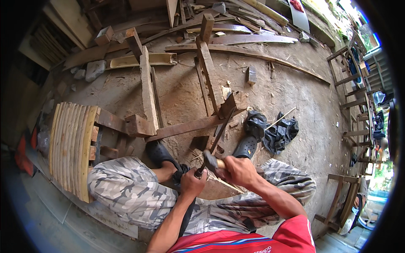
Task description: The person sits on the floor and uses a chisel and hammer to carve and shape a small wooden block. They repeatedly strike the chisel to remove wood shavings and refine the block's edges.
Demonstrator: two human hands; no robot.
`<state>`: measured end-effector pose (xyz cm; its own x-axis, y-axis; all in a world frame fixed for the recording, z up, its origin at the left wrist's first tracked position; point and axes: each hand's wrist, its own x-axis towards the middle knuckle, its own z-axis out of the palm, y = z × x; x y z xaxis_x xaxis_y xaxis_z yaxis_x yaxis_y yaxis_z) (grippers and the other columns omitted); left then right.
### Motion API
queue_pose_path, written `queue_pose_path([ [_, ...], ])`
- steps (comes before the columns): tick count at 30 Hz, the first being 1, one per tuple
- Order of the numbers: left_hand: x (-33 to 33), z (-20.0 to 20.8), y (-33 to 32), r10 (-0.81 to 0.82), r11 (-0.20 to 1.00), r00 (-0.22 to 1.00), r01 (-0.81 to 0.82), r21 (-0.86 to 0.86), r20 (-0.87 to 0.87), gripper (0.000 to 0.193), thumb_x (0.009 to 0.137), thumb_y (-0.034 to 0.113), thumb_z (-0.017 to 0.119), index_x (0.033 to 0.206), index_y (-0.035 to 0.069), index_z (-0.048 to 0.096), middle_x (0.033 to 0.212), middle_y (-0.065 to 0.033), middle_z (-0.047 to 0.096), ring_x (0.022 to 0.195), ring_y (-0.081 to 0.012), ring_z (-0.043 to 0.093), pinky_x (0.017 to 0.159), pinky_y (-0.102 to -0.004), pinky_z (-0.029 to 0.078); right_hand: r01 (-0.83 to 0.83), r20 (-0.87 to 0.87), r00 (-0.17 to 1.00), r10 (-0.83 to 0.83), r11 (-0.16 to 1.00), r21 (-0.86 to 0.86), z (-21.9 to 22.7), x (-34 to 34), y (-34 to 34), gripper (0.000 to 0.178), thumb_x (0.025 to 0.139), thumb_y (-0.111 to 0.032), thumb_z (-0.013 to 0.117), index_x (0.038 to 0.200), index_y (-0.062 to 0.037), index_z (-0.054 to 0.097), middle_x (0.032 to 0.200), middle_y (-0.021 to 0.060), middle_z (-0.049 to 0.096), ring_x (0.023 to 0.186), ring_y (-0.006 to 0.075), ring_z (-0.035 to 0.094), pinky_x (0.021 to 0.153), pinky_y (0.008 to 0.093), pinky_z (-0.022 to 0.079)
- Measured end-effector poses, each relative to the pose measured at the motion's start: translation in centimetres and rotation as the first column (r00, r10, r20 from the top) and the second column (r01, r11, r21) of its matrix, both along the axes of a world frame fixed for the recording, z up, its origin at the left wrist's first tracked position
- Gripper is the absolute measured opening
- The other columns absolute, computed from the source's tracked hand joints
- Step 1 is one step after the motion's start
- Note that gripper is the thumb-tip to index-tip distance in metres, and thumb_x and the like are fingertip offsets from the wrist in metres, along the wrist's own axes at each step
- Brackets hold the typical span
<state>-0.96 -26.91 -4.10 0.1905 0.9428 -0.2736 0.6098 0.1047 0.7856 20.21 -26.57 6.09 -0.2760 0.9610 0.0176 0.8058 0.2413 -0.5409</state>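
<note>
My right hand (240, 170) is wrapped round the handle of a hammer (209, 160), its metal head close above my left hand. My left hand (193, 182) grips a dark chisel-like tool (200, 172); its working end is hard to make out. Between my legs lies a pale board (217, 188), partly hidden by my hands. A narrow dark wooden piece (222, 130) slants from near the hammer head up to a wooden chair frame (185, 127) on the ground in front of me. The frame's posts stretch away from me.
A slatted wooden seat (69, 147) stands at my left. Black plastic bags (282, 133) lie beyond my right shoe, with a small wood block (251, 75) farther off. Long planks (253, 39) and scraps pile up at the back. Wooden frames (354, 101) line the right side.
</note>
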Motion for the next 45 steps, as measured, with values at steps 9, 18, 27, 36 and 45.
queue_pose_path([
  [9,0.0,1.1,0.1,0.007,0.996,1.0,-0.008,-0.089,-0.012,0.033,0.088,0.032,0.069,0.087,-0.002,0.07,0.079,-0.025,0.07,0.079,-0.045,0.069,0.069,-0.0485,0.055,-0.365,-0.203,0.794,0.573,0.717,0.594,1.7,-0.1,-0.6,0.021,0.085,-0.02,0.064,0.092,-0.002,0.056,0.069,0.0042,0.052,0.053,0.0193,0.053,0.046,0.0337,0.038],
  [18,-1.0,0.3,1.0,0.051,0.992,0.999,-0.049,-0.116,0.009,0.029,0.088,0.03,0.068,0.081,0.002,0.069,0.074,-0.0235,0.068,0.075,-0.0446,0.069,0.066,-0.0508,0.055,-0.234,-0.219,0.918,0.33,0.899,0.371,1.4,-0.9,0.8,0.043,0.087,-0.045,0.07,0.089,-0.004,0.058,0.065,0.0058,0.051,0.052,0.0224,0.057,0.048,0.0367,0.043],
  [27,-0.9,0.0,1.4,0.04,0.998,0.999,-0.04,0.04,-0.016,0.029,0.087,0.03,0.068,0.081,0.001,0.07,0.077,-0.0233,0.069,0.077,-0.0448,0.069,0.068,-0.0504,0.055,-0.009,0.02,1.0,0.009,1.0,-0.016,1.4,-1.4,1.0,0.042,0.081,-0.037,0.077,0.083,-0.0055,0.05,0.067,0.0116,0.058,0.056,0.0318,0.063,0.048,0.0445,0.045],
  [36,-1.3,0.2,0.9,0.062,0.998,0.998,-0.061,-0.019,0.03,0.03,0.086,0.027,0.067,0.078,-0.002,0.069,0.073,-0.0262,0.067,0.077,-0.046,0.068,0.067,-0.0512,0.054,0.018,0.021,1.0,-0.017,0.999,-0.047,1.3,-0.9,0.8,0.039,0.09,-0.036,0.069,0.082,-0.0032,0.051,0.065,0.0189,0.06,0.054,0.0371,0.062,0.049,0.0466,0.048],
  [45,-1.4,0.0,0.8,0.02,0.998,1.0,-0.021,0.056,0.023,0.028,0.086,0.024,0.067,0.076,-0.002,0.067,0.071,-0.0271,0.065,0.075,-0.0466,0.068,0.065,-0.0497,0.054,-0.176,-0.13,0.971,0.199,0.97,0.169,1.6,-1.3,0.7,0.041,0.087,-0.044,0.07,0.081,-0.0077,0.052,0.066,0.0094,0.057,0.054,0.0306,0.061,0.049,0.0421,0.048],
])
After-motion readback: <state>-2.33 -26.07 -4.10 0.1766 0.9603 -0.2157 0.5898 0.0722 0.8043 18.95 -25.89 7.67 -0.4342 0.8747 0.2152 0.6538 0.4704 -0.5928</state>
